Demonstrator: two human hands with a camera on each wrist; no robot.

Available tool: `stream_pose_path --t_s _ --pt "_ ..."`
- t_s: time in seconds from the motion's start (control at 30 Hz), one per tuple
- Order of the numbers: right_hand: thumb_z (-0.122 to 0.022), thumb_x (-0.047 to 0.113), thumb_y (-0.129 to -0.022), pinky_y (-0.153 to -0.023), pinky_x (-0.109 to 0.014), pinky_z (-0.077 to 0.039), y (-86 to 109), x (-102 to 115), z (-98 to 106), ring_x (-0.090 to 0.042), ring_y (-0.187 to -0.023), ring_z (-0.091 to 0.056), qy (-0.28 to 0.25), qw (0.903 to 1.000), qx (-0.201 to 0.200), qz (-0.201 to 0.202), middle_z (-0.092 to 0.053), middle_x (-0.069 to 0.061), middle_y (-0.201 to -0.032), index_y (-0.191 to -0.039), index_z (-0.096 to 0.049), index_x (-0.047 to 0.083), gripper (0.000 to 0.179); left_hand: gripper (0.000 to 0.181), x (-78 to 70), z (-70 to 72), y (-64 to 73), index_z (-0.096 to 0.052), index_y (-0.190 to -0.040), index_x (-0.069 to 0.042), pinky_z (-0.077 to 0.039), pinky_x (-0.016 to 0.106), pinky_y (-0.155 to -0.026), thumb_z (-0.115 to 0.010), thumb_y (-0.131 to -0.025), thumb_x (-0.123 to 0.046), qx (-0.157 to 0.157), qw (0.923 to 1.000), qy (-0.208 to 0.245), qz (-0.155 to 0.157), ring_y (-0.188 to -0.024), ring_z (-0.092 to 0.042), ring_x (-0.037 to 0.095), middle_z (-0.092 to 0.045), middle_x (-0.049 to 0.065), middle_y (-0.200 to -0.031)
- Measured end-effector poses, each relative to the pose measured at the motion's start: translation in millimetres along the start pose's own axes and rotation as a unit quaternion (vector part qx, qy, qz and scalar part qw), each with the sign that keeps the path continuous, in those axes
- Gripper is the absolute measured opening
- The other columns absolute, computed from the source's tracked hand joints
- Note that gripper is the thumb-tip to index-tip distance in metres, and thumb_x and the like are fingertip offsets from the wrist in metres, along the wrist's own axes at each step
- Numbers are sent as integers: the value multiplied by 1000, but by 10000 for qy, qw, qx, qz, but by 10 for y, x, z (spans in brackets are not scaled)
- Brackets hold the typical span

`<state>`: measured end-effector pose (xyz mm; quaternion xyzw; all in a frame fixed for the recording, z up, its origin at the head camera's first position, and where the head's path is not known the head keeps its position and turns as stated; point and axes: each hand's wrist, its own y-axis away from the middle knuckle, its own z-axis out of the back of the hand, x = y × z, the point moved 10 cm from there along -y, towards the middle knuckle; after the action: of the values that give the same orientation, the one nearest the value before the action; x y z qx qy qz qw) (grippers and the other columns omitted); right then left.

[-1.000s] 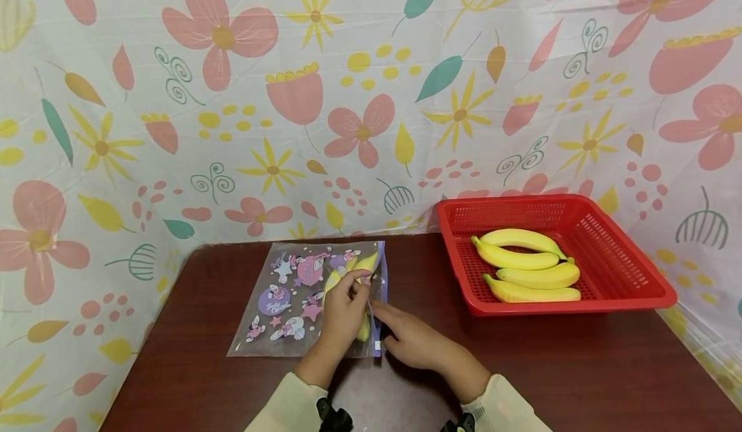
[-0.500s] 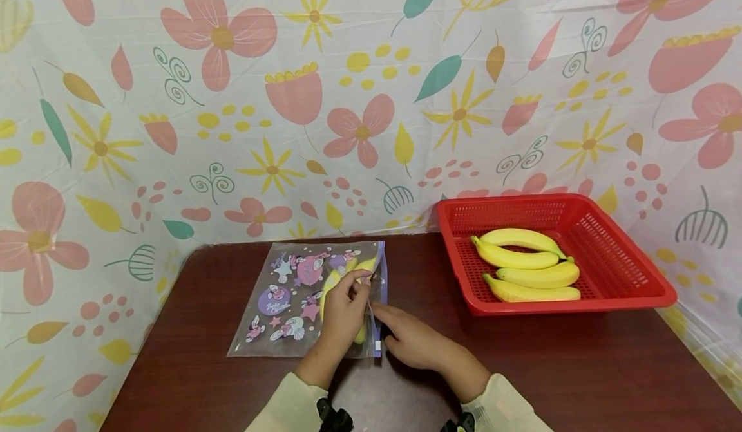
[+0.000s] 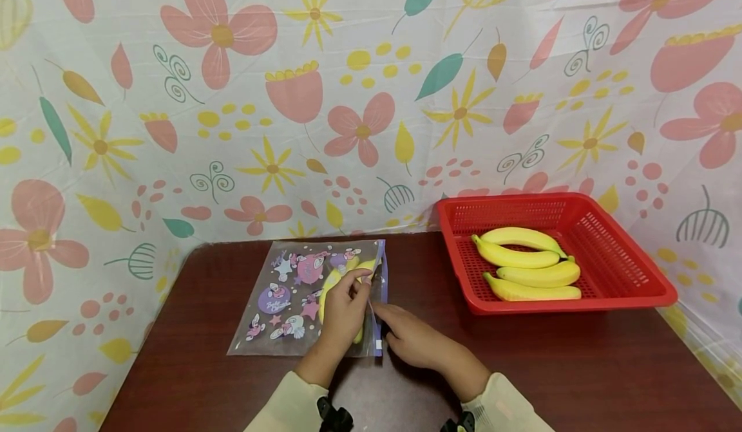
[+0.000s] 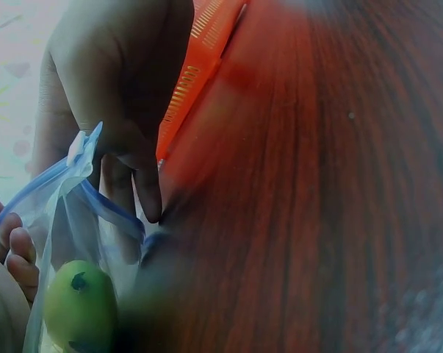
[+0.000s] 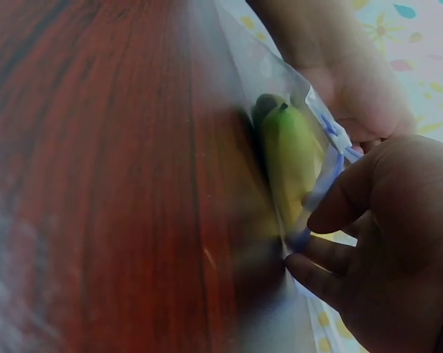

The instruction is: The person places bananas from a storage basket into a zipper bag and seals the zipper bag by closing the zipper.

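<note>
A clear zip bag (image 3: pixel 249 329) with cartoon prints and a purple edge lies flat on the left of the table, its mouth towards the right. My left hand (image 3: pixel 346 303) pinches the upper layer at the mouth and lifts it. Inside lie yellow bananas (image 3: pixel 328 290), partly hidden by that hand; a greenish banana end (image 5: pixel 287 136) shows in the right wrist view. My right hand (image 3: pixel 420 338) is at the opening with its fingers extended towards the bananas, the fingertips hidden by the film in the head view. A white slider (image 3: pixel 379 344) sits at the strip's near end.
A red plastic basket (image 3: pixel 628 290) with several bananas (image 3: pixel 539 275) stands at the right. The dark brown table (image 3: pixel 203 303) meets a flower-print cloth (image 3: pixel 359 181) at its back and sides.
The bananas in the bag have slid a little to the left, deeper in. Both hands stay in nearly the same place at the bag's mouth.
</note>
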<state>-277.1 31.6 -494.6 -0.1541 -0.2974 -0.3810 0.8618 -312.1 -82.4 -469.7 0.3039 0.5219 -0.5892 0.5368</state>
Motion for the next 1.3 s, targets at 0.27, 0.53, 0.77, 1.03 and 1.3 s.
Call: stream_pose_path --t_s 0.27,0.53,0.77,1.03,1.3 --pt "-49 -3 -92 -114 -53 -40 0 -1 88 -32 -142 -46 -69 9996 -271 -60 -50 -18 -151 -148 -45 -1 56 20 -5 0 3 -74 -115 -13 -37 20 -47 -62 -98 -15 38 10000 32 27 -51 -44 4 -51 -1 -65" --pt "-56 2 -92 -113 -48 -43 15 27 202 -23 -139 -48 -56 9980 -632 12 -51 -11 -148 -144 -50 3 52 19 5 10 2 -75 -113 -18 -38 20 -49 -64 -97 -16 -40 9999 -100 38 -52 -45 4 -52 -3 -65" --pt "-59 5 -94 -105 -45 -50 34 36 338 -21 -128 -57 11 9942 -1076 -67 -56 -8 -138 -138 -57 7 44 20 -12 6 5 -74 -114 -17 -37 20 -48 -64 -98 -16 -5 10000 -44 3 -52 -44 4 -52 -3 -66" --pt "-61 6 -94 -93 -37 -54 83 57 539 -15 -109 -62 -4 9856 -1692 -69 -59 -1 -130 -134 -62 14 40 20 -9 6 8 -74 -115 -13 -35 19 -48 -64 -97 -16 -37 9999 -95 -24 -52 -42 3 -51 -3 -65" --pt "-64 10 -94 -92 -37 -55 125 79 661 -14 -108 -64 -11 9811 -1935 -68 -62 1 -124 -132 -64 16 38 20 -9 5 6 -74 -114 -13 -35 20 -47 -65 -97 -14 -55 9999 -125 10 -51 -42 3 -51 -3 -64"
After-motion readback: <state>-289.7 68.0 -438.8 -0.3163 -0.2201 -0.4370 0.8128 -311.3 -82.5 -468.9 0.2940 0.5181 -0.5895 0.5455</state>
